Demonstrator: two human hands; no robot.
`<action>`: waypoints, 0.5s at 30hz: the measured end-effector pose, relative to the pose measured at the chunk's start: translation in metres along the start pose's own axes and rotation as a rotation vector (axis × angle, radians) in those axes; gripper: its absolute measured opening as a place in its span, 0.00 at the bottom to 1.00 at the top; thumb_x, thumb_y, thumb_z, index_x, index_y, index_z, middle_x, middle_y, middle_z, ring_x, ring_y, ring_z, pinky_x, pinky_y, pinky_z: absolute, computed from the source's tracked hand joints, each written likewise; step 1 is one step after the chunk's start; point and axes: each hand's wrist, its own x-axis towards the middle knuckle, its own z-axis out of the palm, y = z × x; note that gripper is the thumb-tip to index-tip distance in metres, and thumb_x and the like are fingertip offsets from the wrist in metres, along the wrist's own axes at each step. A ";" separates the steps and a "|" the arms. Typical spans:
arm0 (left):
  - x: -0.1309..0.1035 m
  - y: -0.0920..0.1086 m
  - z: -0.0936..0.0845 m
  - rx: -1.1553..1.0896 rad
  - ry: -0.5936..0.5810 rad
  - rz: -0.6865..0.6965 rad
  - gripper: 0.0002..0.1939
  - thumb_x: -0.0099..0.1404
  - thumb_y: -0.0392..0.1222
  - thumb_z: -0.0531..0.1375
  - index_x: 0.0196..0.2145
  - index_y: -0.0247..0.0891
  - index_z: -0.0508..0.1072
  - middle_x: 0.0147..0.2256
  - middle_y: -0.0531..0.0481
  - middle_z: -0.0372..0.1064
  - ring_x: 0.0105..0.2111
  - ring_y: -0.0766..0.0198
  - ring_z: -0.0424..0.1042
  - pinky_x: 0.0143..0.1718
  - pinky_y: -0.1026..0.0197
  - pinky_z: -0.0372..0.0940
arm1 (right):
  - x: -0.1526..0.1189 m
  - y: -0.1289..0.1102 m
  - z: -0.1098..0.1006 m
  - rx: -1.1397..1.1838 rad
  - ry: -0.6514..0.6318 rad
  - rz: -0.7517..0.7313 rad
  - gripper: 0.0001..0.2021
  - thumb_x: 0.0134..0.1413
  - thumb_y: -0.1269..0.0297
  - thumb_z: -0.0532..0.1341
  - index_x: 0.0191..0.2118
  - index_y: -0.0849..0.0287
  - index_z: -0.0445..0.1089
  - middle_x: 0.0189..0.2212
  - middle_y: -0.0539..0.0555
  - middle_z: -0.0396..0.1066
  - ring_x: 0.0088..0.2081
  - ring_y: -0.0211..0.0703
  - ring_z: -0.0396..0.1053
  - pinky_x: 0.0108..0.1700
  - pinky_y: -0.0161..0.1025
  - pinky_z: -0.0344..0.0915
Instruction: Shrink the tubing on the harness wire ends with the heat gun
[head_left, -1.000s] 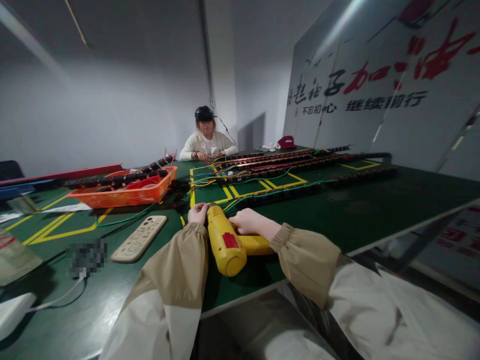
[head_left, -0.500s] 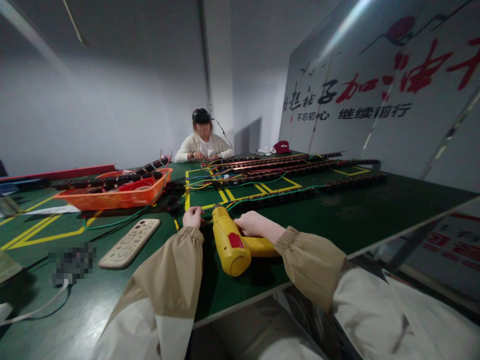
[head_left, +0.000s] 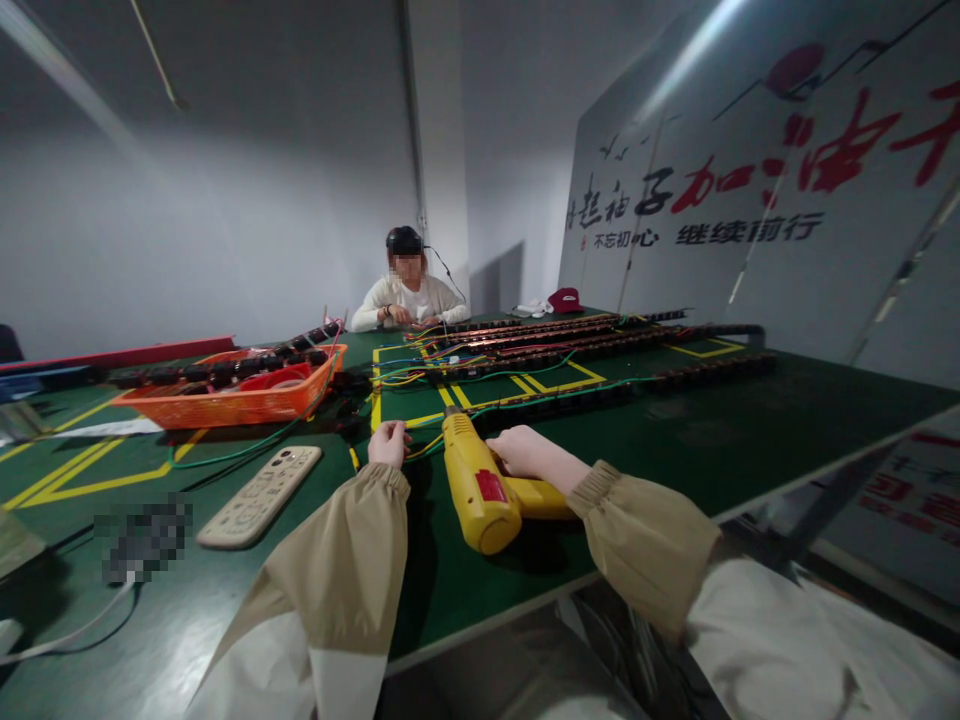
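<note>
Standing by the green bench, everything's easiest placed off the yellow heat gun, which lies on its side near the front edge w/ nozzle aimed away from the person. Right hand sits just right of the gun's barrel, resting on the handle, fingers curled round it as far as I can see. Left hand is just left of the nozzle, fingertips closed as if pinching a thin wire that runs toward the nozzle; too small to tell exactly what's in the pinch. Beyond the gun: bundles of green and yellow wires and long dark socket strips stretching to the far right. Left of the gun lies a beige remote-like pad, and further back-left an orange basket. Far behind, another person sits at the bench end, hands on own work. Looks to me like the step is presenting a wire end to the nozzle for heating; next move prob. needs the wire held steady, close in front of the nozzle, fingers kept clear of the hot tip.
</note>
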 end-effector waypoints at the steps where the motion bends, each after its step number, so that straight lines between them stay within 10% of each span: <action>1: -0.001 0.001 0.000 0.005 0.002 0.000 0.15 0.61 0.46 0.51 0.38 0.36 0.71 0.27 0.49 0.74 0.18 0.68 0.69 0.19 0.67 0.61 | -0.001 0.000 -0.001 -0.001 0.001 -0.003 0.16 0.59 0.57 0.57 0.48 0.61 0.64 0.45 0.55 0.66 0.42 0.43 0.67 0.43 0.46 0.66; 15: 0.003 0.002 0.000 0.119 0.051 0.060 0.11 0.61 0.42 0.52 0.32 0.39 0.73 0.31 0.47 0.75 0.34 0.59 0.74 0.36 0.62 0.65 | 0.014 -0.041 -0.017 -0.007 0.038 -0.133 0.15 0.59 0.57 0.57 0.47 0.61 0.65 0.45 0.55 0.66 0.43 0.43 0.67 0.44 0.46 0.66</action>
